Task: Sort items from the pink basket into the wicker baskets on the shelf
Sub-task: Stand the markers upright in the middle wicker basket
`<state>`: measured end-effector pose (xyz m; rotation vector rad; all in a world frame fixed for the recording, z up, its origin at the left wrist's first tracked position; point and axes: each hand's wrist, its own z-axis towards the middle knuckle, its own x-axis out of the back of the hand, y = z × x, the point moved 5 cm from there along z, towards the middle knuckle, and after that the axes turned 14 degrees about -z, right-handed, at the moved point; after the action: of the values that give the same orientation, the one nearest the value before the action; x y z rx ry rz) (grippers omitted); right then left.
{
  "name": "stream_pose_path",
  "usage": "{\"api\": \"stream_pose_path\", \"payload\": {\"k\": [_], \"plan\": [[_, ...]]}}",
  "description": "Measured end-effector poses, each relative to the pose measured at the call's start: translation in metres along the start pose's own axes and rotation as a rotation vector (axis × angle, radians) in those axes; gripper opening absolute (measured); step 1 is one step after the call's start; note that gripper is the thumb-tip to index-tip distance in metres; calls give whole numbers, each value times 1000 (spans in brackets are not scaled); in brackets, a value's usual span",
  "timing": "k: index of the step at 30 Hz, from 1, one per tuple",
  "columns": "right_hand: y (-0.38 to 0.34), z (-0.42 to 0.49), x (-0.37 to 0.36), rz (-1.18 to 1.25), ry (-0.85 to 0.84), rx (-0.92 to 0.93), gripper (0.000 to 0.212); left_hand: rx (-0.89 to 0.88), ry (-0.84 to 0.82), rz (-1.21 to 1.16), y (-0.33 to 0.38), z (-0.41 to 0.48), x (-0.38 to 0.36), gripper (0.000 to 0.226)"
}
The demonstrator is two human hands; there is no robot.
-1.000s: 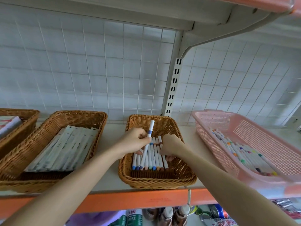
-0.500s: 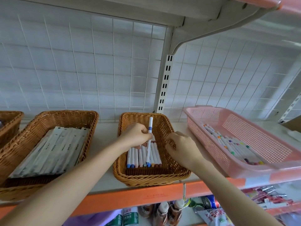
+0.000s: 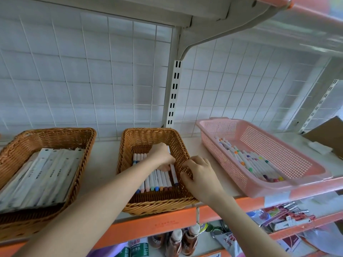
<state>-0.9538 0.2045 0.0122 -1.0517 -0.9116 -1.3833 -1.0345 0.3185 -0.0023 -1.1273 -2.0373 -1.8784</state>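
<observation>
The right hand [image 3: 201,176] is nearest, at the right wall of the small brown wicker basket [image 3: 148,204]. Its fingers are curled against the weave; a grip on the wall cannot be confirmed. Inside this basket, 1 row of white colour-capped markers [image 3: 157,179] lies flat. The left hand [image 3: 160,154] rests over the row, fingers curled down around the end white marker [image 3: 174,174] at the row's right side. Farther right, apart from both hands, the pink perforated plastic basket [image 3: 259,191] holds loose markers [image 3: 250,162].
</observation>
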Motion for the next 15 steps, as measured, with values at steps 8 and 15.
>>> {"api": "stream_pose_path", "payload": {"k": [8, 15], "plan": [[2, 2, 0, 33, 2, 0, 30, -237, -14, 306, 8, -11, -1, 16], [3, 4, -1, 51, 5, 15, 27, -366, -313, 622, -5, -36, -15, 61]]}}
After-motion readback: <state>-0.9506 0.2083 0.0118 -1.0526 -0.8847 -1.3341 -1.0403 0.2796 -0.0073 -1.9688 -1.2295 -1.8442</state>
